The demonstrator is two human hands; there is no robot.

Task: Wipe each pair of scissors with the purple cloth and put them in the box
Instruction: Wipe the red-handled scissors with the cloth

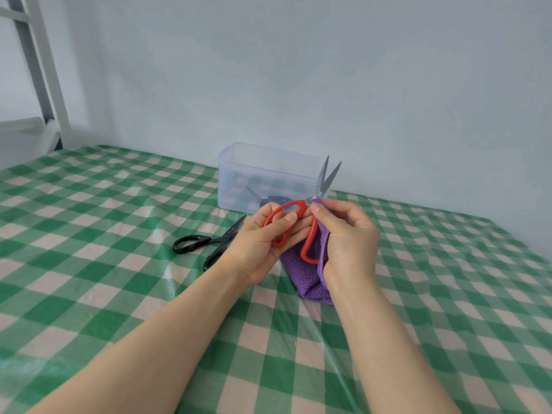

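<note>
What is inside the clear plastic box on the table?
One pair of blue-handled scissors lies in the clear box, blades pointing left. The left hand and the red scissors cover part of its handles.

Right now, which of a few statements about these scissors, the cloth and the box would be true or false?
1. The left hand grips the red scissors. True.
2. Their blades are shut. False: they stand parted.
3. The black scissors lie in the box. False: they lie on the tablecloth, outside the box.
4. The right hand holds the cloth. True.
</note>
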